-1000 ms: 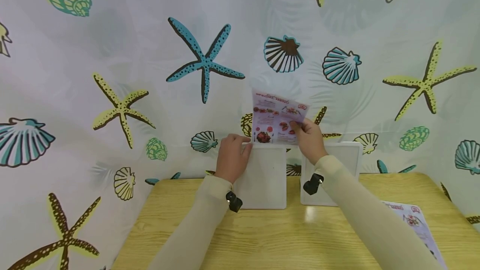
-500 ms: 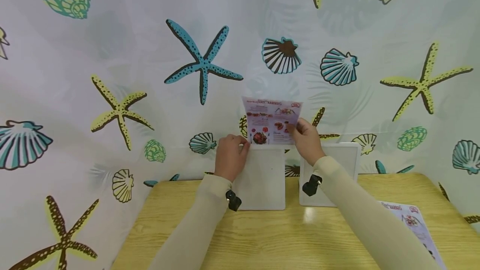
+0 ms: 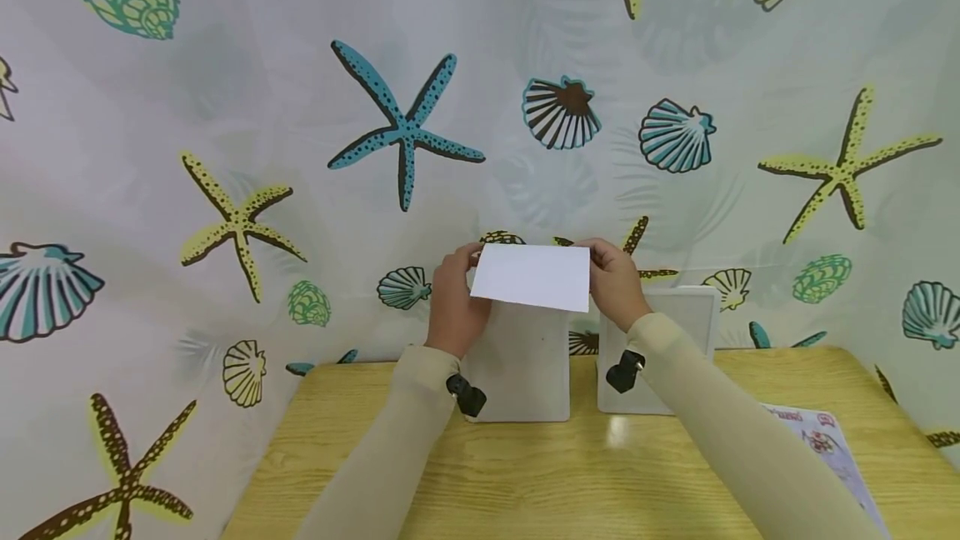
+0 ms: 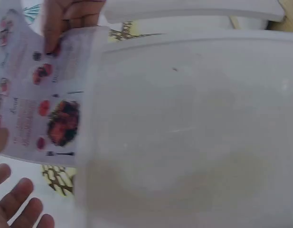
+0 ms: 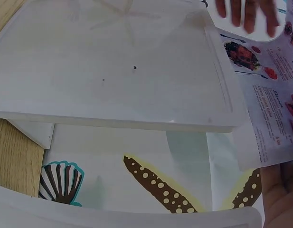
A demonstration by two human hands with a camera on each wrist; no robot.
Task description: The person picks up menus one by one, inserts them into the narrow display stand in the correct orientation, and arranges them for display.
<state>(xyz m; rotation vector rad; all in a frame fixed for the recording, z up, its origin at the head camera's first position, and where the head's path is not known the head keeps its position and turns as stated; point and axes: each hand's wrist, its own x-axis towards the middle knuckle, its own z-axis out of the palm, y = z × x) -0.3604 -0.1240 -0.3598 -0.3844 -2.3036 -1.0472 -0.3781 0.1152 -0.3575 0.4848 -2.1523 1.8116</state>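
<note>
A printed menu sheet (image 3: pixel 531 277) stands at the top edge of the left white upright holder (image 3: pixel 521 369). Its upper part bends toward me, so the blank back faces the head camera. My right hand (image 3: pixel 617 283) pinches its right edge. At the left edge is my left hand (image 3: pixel 455 307), its thumb over the sheet and the other fingers spread, as the left wrist view shows. Printed food pictures face that camera on the menu sheet (image 4: pixel 25 109), whose lower edge lies along the holder's rim (image 4: pixel 91 142).
A second white holder (image 3: pixel 693 319) stands just right of the first, partly behind my right forearm. Another menu sheet (image 3: pixel 832 440) lies on the wooden table (image 3: pixel 540 482) at the right. A curtain (image 3: pixel 450 182) with shells and starfish hangs close behind.
The sheet's top has curled forward and down, turning its blank back to the head camera. My left hand has risen from the lower left corner along the sheet's edge.
</note>
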